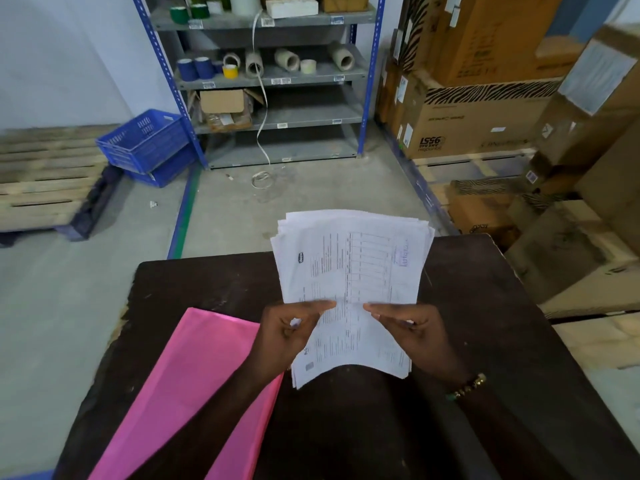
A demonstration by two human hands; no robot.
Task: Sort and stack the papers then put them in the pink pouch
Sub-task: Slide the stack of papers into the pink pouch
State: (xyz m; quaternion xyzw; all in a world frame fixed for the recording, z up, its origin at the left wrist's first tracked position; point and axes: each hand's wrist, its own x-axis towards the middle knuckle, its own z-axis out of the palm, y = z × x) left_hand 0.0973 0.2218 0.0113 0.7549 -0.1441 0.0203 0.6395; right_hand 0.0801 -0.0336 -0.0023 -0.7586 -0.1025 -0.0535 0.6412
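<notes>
The papers [349, 271] are a loosely squared stack of printed forms, held up over the far middle of the table [485, 341] with their top edges fanned slightly apart. The left hand [287, 336] grips the stack's left edge, thumb laid across the top sheet and fingers [294, 327] curled behind. The right hand [412, 332] grips the right edge the same way, thumb pointing inward over the print, and a beaded bracelet [467, 386] sits on that wrist. The bottom edge of the stack bows upward between the two hands.

The pink pouch [187, 393] lies flat on the near left part of the table, partly under the left forearm, just beside the papers but not touching them as far as the view shows. The table is dark brown with a worn, chipped left edge.

Beyond it is a grey concrete floor with a blue and green line [181, 216] running toward a blue-framed metal shelf rack [263, 77], which holds tape rolls, cardboard tubes and an open small box. A white strap [261, 109] hangs from the rack down to the floor. Two stacked blue crates [145, 140] stand left of the rack, beside a wooden pallet [48, 178]. Cardboard boxes [485, 98] are stacked high along the right side, some on pallets.
</notes>
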